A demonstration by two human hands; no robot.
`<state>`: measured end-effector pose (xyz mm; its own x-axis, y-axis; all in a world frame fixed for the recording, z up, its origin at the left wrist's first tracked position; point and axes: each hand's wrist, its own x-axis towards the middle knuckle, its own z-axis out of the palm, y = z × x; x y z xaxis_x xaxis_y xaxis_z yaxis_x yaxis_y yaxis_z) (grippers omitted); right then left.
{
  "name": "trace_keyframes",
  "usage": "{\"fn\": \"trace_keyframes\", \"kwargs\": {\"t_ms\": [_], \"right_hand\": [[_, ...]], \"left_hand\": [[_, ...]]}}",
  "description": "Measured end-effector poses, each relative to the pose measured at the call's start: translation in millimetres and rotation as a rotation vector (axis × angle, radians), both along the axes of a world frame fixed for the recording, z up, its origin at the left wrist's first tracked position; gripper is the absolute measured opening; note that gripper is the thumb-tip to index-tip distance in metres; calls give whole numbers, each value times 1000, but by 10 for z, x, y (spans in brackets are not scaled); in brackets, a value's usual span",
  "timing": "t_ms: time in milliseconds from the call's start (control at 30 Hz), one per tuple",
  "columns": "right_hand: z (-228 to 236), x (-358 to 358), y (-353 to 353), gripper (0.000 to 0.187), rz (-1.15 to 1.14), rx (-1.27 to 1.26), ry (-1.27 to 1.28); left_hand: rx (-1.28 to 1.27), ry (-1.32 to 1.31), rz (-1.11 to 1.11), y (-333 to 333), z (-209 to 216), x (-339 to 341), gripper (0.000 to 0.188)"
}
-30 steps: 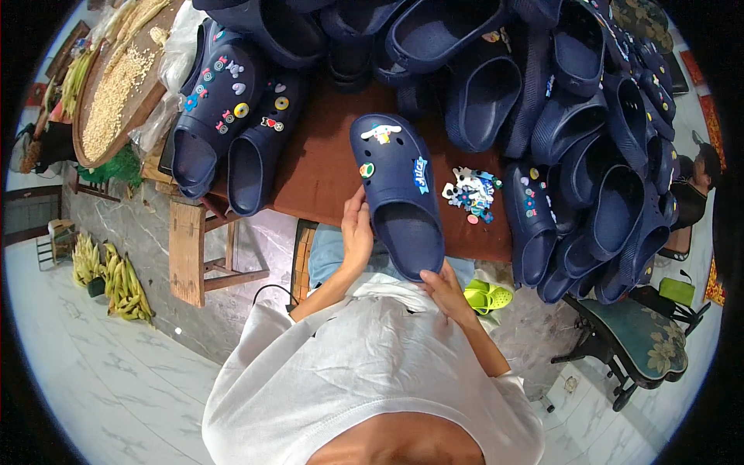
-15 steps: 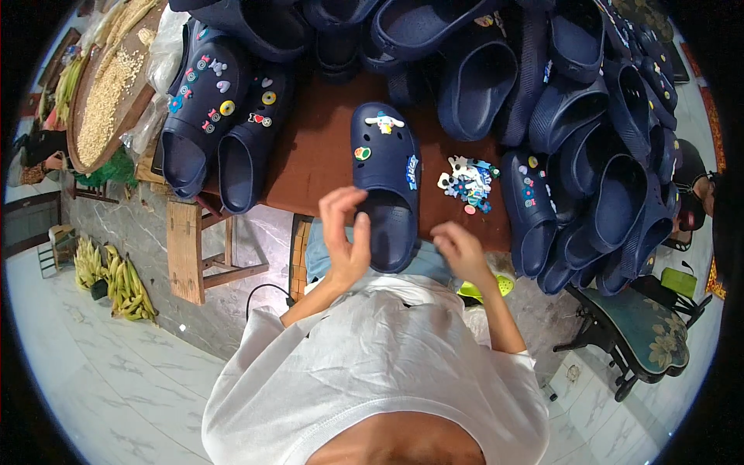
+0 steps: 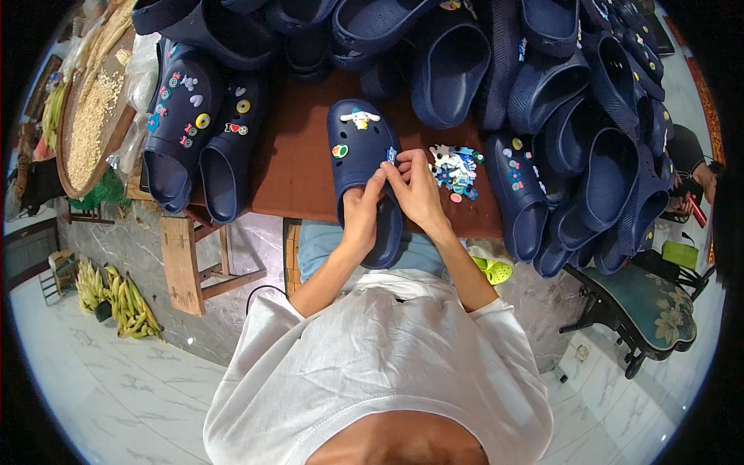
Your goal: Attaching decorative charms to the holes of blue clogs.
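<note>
A navy clog lies toe-away at the table's front edge, its heel overhanging toward my lap. On its toe sit a white character charm and a round green-and-orange charm. My left hand reaches into the foot opening, its fingers partly hidden and its thumb up by the right hand. The right hand pinches a blue-and-white charm at the clog's right side; most of that charm is covered by fingers. Just right of this hand lies a small heap of loose charms.
Navy clogs are piled at the right and along the far side. A charm-decorated pair stands at the left of the brown tabletop. Beyond it are a round tray of pale kernels and a wooden stool. Another person's hand shows far right.
My left hand has gone into the clog's opening. The right hand has moved up and left from the table edge onto the side charm. The whole view has shifted slightly.
</note>
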<state>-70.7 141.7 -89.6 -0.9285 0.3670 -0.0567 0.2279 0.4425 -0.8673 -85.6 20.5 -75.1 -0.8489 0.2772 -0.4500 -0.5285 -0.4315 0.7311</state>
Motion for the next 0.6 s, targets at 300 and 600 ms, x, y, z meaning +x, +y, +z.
{"fn": "trace_keyframes", "kwargs": {"t_ms": [300,600], "right_hand": [[-43,116,95,51,-21,-71,-67],[-45,-140,106,40,105,96,-120]], "left_hand": [[-59,-121,-26,-71,-5,-65,33],[-137,-191,-46,-97,-39,-85,22]]}}
